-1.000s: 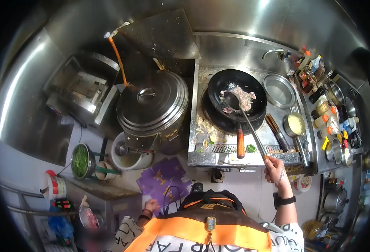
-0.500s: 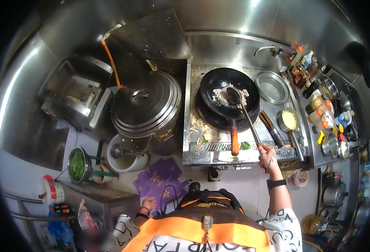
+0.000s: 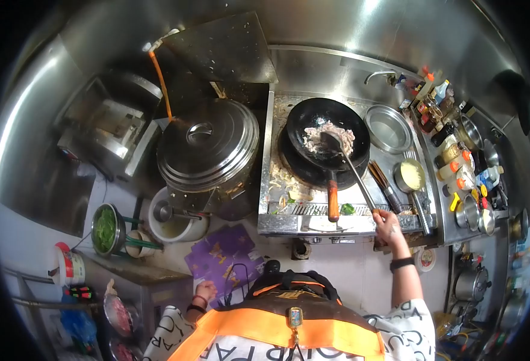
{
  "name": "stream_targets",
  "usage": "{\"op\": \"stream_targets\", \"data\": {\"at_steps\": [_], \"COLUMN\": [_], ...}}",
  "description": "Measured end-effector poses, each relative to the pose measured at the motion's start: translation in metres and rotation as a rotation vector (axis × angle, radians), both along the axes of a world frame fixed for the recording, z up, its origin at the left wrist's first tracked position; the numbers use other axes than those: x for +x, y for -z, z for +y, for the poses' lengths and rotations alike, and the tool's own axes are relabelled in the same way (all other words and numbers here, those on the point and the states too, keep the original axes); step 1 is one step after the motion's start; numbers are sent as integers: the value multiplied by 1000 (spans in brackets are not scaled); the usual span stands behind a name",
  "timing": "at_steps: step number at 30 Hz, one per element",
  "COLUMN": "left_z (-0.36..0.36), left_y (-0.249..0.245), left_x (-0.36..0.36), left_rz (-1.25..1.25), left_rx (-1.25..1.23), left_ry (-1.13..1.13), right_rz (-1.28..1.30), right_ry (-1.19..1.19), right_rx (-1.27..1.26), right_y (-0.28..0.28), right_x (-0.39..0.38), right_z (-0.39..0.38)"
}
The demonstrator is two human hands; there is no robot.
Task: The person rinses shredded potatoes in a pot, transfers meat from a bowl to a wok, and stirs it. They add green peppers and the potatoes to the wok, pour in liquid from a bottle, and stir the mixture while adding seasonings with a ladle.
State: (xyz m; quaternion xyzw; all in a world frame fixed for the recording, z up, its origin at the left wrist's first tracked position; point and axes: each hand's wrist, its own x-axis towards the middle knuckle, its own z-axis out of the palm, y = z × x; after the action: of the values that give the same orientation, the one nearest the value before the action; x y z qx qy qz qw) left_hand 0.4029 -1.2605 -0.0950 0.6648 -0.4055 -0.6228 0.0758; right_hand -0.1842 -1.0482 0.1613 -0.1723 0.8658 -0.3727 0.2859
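My right hand (image 3: 388,227) is closed around the end of a long-handled ladle (image 3: 359,180). The ladle's bowl rests among pale meat pieces (image 3: 340,143) in a black wok (image 3: 307,115). The wok sits on the stove, and its wooden handle (image 3: 333,201) points towards me with no hand on it. At my left side, above purple sheets on the floor, my left hand (image 3: 205,290) hangs with its fingers loosely curled and nothing visible in them.
A big lidded pot (image 3: 183,147) stands left of the stove (image 3: 271,224). Right of the wok are a metal basin (image 3: 389,129) and a small pan of yellow contents (image 3: 410,176). Seasoning bottles (image 3: 454,165) crowd the right shelf. Greens fill a bowl (image 3: 105,228) at left.
The ladle's bowl has shifted slightly left and lower in the wok, and the meat is more spread out. My right hand keeps its grip. The whole view has moved a little.
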Motion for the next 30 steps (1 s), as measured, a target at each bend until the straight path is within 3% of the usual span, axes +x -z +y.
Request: {"op": "stream_targets", "data": {"at_steps": [1, 3, 5, 6, 7, 9, 10, 11, 13, 14, 15, 17, 19, 20, 21, 23, 25, 27, 28, 29, 30], "left_z": [2, 0, -7, -6, -16, -24, -16, -10, -8, -19, -13, -4, 4, 3, 0, 8, 15, 12, 3, 1, 1], "left_y": [-6, -2, 5, -15, 1, 15, 8, 2, -1, 46, 46, 38, 43, 45, 47, 52, 50, 59, 135, 131, 116], "left_x": [-4, -8, -12, -25, -18, -14, -15, -13, -16, 10, 8, 10, 23, 25, 24, 37, 36, 44, 73, 72, 63], "left_rz": [-64, -126, -164, -151, -147, 171, 149, 155, 33, 254, 269, 71, 98, 127, 125, 156, 147, 176, 167, 165, 167], "left_rx": [15, 19, 84, 71, 67, 177, 60, 63, 29, 279, 271, 231, 207, 198, 203, 47, 17, 187, 372, 370, 384], "left_ry": [57, 120, 252, 190, 194, -32, 2, -5, 32, -179, -175, 6, -3, -12, -14, 33, -35, -110, -48, -42, -6], "right_rz": [89, -3, -51, 175, 362, 447, 549, 117, -81, -61, 311, 147, -306, -210, -238, 132, 243, 351, 455, 563, 498], "right_ry": [11, 120, -19, -160, -233, -281, -278, -24, 106, 208, 108, 148, 186, 101, 94, -122, -181, -225, -201, -176, -176], "right_rx": [-43, -63, -24, -35, -9, 42, -36, 1, -76, -162, -188, -262, -292, -258, -185, -47, 18, 71, -38, -148, -69], "right_y": [24, 17, 3, 13, 8, 5, 6, -22, -38, -12, 108, 114, 27, 12, -41, -56, -46, -17, 23, 43, 38], "right_x": [-7, 13, 23, 19, 16, -4, -13, -8, -7, -8, -63, -40, 0, 3, 24, 32, 34, 23, 7, -5, -4], "right_z": [-4, -33, -38, -32, -18, 5, 13, 5, -4, -12, -2, -26, -43, -38, -35, -11, 2, 4, -8, -15, -29]}}
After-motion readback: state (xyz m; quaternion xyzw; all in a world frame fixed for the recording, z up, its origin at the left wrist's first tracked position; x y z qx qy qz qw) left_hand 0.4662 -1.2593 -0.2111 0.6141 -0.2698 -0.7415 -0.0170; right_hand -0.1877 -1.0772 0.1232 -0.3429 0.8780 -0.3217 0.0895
